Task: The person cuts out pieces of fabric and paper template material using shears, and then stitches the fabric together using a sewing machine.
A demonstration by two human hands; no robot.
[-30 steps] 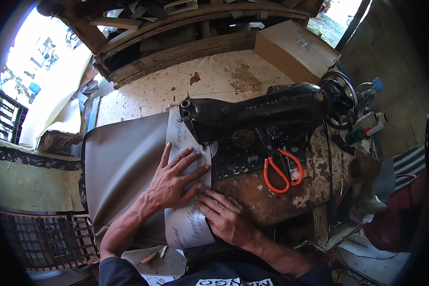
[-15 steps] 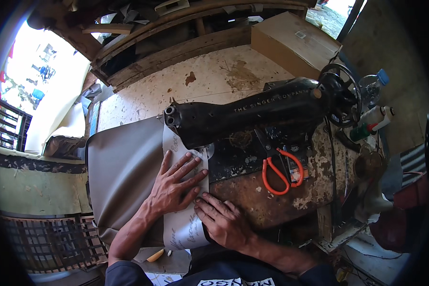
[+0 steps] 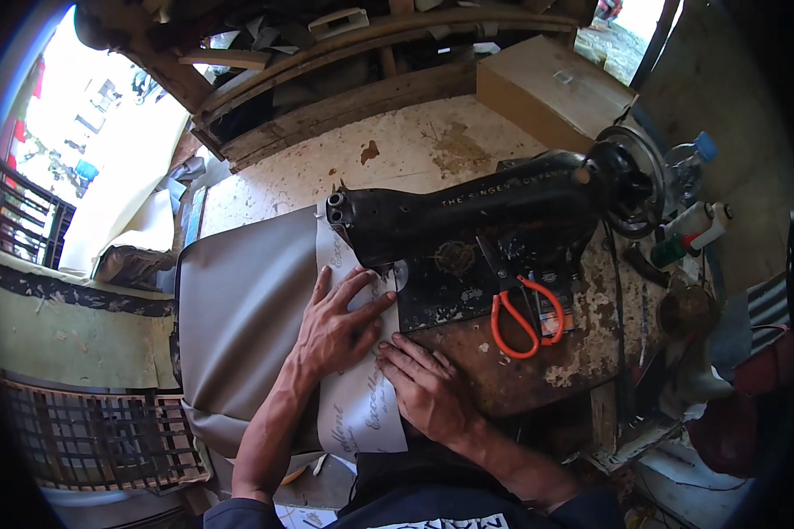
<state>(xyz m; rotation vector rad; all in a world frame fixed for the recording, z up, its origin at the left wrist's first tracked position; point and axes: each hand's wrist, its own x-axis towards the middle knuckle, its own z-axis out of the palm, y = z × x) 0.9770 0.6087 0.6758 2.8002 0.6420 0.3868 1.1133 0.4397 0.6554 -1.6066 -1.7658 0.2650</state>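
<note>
My left hand (image 3: 337,331) is open, its spread fingers flat on a pale strip with grey script printing (image 3: 362,414). Fingertips of my right hand (image 3: 428,388) lie along the strip's right edge, stretched out and close together; its thumb is partly hidden. The strip runs along the right side of a large grey-brown, leather-like sheet (image 3: 238,300). Its far end passes under the head of a black sewing machine (image 3: 467,198); the needle is hidden from view. The machine's handwheel (image 3: 630,181) looks blurred.
Orange-handled scissors (image 3: 513,331) rest on the machine bed, right of my hands. A cardboard box (image 3: 547,88) stands at the back right. Thread spools (image 3: 697,229) and a clear bottle with a blue cap (image 3: 686,159) are beyond the handwheel. Wooden shelving (image 3: 326,110) borders the back.
The view has shifted, so the scene sits further right. The handwheel has become blurred, as if turning. Both hands and the strip have moved slightly away from me, toward the machine head.
</note>
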